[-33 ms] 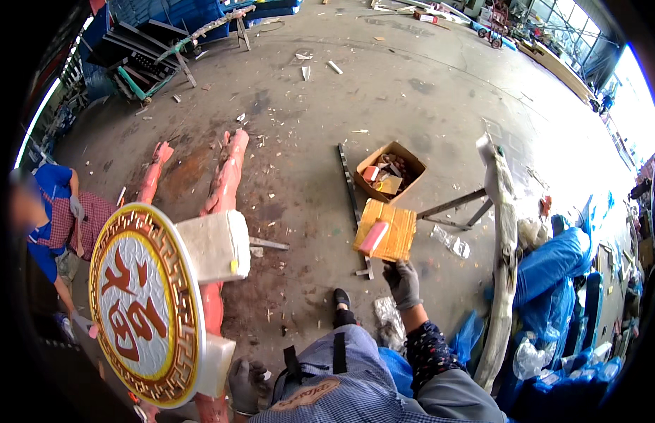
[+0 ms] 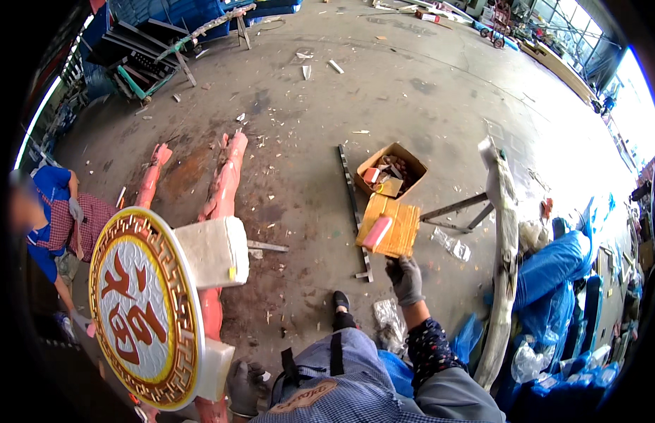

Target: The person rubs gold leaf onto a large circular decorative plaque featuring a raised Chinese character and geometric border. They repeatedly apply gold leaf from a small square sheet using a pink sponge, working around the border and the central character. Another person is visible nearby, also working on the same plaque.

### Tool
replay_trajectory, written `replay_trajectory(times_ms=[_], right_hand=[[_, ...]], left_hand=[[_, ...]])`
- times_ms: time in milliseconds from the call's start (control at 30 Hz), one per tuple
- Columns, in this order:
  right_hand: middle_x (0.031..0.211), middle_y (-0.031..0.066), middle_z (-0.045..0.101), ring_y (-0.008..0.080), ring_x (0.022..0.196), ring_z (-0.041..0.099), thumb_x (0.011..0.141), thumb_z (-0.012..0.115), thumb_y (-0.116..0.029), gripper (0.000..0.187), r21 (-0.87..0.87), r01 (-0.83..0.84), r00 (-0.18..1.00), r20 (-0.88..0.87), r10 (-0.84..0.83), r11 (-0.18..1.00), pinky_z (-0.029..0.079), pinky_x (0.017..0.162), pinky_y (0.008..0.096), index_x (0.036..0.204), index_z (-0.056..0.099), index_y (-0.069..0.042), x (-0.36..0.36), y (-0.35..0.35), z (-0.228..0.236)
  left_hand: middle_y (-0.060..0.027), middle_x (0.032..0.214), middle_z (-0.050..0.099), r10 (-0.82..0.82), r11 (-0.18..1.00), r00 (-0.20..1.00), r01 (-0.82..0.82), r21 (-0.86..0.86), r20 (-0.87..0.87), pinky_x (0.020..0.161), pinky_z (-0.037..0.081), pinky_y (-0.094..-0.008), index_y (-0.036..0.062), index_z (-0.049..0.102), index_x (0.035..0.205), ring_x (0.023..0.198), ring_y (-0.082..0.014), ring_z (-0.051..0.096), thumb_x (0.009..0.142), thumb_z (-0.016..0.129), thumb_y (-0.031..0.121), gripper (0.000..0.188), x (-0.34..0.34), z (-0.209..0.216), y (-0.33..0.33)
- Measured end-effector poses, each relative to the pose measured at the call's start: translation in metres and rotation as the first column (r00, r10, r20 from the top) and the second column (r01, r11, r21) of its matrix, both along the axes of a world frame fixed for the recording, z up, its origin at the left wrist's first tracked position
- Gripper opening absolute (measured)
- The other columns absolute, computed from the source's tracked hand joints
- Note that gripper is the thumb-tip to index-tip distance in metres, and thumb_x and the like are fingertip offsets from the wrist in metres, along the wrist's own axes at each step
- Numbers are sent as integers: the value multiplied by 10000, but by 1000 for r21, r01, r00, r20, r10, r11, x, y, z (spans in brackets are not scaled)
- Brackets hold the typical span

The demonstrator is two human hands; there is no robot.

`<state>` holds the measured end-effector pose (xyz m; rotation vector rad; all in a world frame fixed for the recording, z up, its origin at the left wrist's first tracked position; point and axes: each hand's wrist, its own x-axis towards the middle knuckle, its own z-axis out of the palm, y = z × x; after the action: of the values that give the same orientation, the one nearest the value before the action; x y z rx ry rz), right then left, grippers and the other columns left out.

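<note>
Resting against the lower edge of the round gold-rimmed plaque [image 2: 145, 308], the gloved left hand [image 2: 244, 386] is curling loosely, grip unclear, while the gloved right hand [image 2: 405, 279] is pinching the yellow board [image 2: 392, 227] bearing a pink block [image 2: 377, 232].

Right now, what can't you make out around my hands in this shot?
- Left hand: head view, low at the edge beside the round gold-rimmed plaque; its grip is unclear.
- Right hand: fingers hidden behind the yellow board.
- Pink block: too small to identify.
- Cardboard box: contents too small.
- Person at left: blurred, cut off by the rim.
</note>
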<state>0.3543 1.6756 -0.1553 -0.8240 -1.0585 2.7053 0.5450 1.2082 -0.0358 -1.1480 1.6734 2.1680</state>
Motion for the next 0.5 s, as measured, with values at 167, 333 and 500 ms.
replay_trajectory(times_ms=[167, 333, 500], right_hand=[[1124, 89, 705, 203, 939, 691, 1043, 599, -257, 297, -54, -12, 969, -245, -2, 998, 586, 846, 360, 1289, 571, -93, -177, 113, -30], [1196, 116, 674, 264, 1103, 643, 1008, 646, -421, 432, -17, 197, 976, 101, -194, 980, 557, 904, 400, 1288, 530, -114, -286, 172, -75], [1026, 91, 698, 236, 888, 662, 995, 672, -259, 247, 65, -23, 998, 58, 19, 998, 575, 753, 358, 1162, 604, -89, -226, 98, -139]], left_hand=[[-133, 914, 672, 38, 997, 999, -37, -65, 13, 681, 565, -352, 32, 567, 1185, 801, -236, 679, 1074, 511, 264, 264, -70, 33, 35], [-117, 1067, 733, -2, 1000, 993, 1, 12, 121, 838, 578, -355, 54, 593, 1313, 935, -233, 711, 1068, 533, 389, 419, -109, 30, 47], [-110, 1024, 716, -53, 978, 996, 65, -196, 66, 778, 573, -341, 61, 596, 1264, 898, -219, 704, 1065, 537, 342, 350, -144, 34, 77]])
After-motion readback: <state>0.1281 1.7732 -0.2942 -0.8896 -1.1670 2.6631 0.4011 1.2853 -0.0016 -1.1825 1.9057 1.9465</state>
